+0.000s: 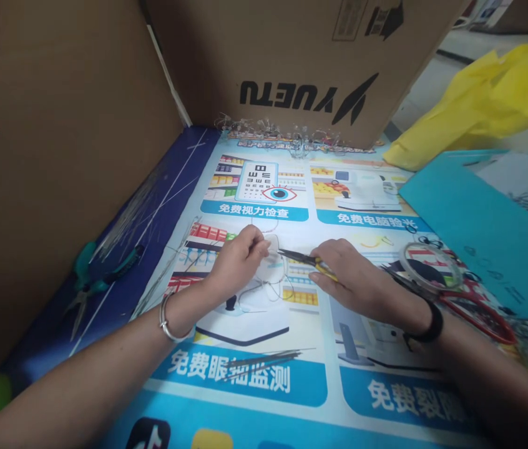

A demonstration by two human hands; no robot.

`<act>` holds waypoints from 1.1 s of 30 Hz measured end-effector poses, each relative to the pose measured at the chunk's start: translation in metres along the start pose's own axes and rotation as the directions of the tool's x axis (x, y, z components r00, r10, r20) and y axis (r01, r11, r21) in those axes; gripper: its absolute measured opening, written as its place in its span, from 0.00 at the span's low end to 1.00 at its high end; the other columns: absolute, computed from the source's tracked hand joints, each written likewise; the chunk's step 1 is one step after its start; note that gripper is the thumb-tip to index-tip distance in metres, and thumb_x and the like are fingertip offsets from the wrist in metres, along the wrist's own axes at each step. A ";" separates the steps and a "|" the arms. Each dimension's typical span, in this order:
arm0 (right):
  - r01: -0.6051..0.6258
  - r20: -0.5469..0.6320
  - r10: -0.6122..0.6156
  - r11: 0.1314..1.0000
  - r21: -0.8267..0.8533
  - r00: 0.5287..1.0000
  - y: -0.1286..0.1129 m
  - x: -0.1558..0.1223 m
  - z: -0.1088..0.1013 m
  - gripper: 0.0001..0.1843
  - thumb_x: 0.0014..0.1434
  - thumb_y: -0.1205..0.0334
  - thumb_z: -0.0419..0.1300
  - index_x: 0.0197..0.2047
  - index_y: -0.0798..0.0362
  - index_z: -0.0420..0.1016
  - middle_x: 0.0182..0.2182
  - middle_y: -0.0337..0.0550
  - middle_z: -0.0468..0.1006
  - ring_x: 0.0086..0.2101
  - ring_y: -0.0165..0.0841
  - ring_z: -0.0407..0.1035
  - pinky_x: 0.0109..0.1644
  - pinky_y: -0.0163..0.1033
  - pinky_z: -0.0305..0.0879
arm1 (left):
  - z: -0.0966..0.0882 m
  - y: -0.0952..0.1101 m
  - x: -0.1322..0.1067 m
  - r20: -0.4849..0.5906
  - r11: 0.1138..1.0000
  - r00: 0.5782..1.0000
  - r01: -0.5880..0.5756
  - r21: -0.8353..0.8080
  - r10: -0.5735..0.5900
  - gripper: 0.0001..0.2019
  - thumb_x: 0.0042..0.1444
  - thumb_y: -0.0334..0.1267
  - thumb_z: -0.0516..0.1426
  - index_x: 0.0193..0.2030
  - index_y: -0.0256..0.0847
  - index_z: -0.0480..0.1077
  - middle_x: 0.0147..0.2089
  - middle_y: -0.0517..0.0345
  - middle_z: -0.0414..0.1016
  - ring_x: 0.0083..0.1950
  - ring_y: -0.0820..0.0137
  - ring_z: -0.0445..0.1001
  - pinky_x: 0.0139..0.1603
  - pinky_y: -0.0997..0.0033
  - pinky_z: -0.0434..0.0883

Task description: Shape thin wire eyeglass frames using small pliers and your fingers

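My left hand (243,255) is closed in a pinch on a thin wire (264,284), which loops loosely over the printed sheet below. What else the fingertips may hold is too small to make out. My right hand (348,274) grips a pair of pliers (304,257) with yellow handles and dark, slim jaws. The jaws point left, and their tips lie just right of my left fingertips, close to the wire. Whether the tips touch the wire I cannot tell.
Teal-handled pliers (87,277) lie at left near a bundle of thin wires (128,215). Dark rods (264,363) lie in front. Red-handled scissors (479,317) and a clear spool (430,265) sit right, by a turquoise box (484,231). Cardboard (292,56) stands behind; yellow bag (479,103) back right.
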State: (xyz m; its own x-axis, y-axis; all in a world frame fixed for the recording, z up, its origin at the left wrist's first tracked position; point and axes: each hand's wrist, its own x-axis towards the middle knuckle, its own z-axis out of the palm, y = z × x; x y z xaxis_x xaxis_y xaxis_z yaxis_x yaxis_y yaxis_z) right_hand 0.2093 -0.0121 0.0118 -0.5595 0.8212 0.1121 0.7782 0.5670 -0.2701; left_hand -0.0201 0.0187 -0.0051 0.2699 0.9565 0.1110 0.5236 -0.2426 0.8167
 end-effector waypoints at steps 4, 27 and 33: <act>-0.005 -0.036 0.006 1.000 0.014 0.999 -0.004 0.001 0.006 0.13 0.59 0.58 0.52 0.42 0.58 0.68 0.38 0.52 0.70 0.41 0.41 0.62 0.46 0.47 0.60 | 0.001 0.002 0.000 0.005 0.994 1.000 -0.009 -0.110 0.010 0.06 0.59 0.38 0.50 0.31 0.41 0.60 0.30 0.61 0.73 0.28 0.76 0.69 0.28 0.76 0.61; -0.064 -0.159 0.083 0.991 0.118 0.984 -0.001 -0.002 0.018 0.11 0.59 0.57 0.52 0.42 0.55 0.66 0.36 0.48 0.71 0.38 0.37 0.65 0.41 0.41 0.64 | 0.001 0.002 0.000 -0.026 0.975 1.000 -0.018 -0.221 0.012 0.06 0.58 0.39 0.51 0.33 0.40 0.63 0.28 0.61 0.70 0.29 0.75 0.68 0.32 0.73 0.64; -0.073 -0.133 0.084 0.994 0.085 0.988 0.000 -0.001 0.018 0.12 0.60 0.57 0.50 0.41 0.55 0.67 0.35 0.47 0.72 0.36 0.35 0.66 0.39 0.40 0.65 | 0.003 0.001 0.001 -0.003 0.970 1.000 0.014 -0.241 -0.015 0.06 0.58 0.38 0.51 0.32 0.40 0.61 0.28 0.61 0.71 0.28 0.76 0.68 0.29 0.75 0.63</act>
State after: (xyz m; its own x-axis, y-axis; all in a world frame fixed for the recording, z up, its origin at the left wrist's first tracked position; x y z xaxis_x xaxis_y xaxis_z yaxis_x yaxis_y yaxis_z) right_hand 0.2048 -0.0144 -0.0051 -0.4491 0.8673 0.2147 0.7900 0.4977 -0.3580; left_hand -0.0171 0.0186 -0.0054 0.2598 0.9605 0.0999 0.3175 -0.1827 0.9305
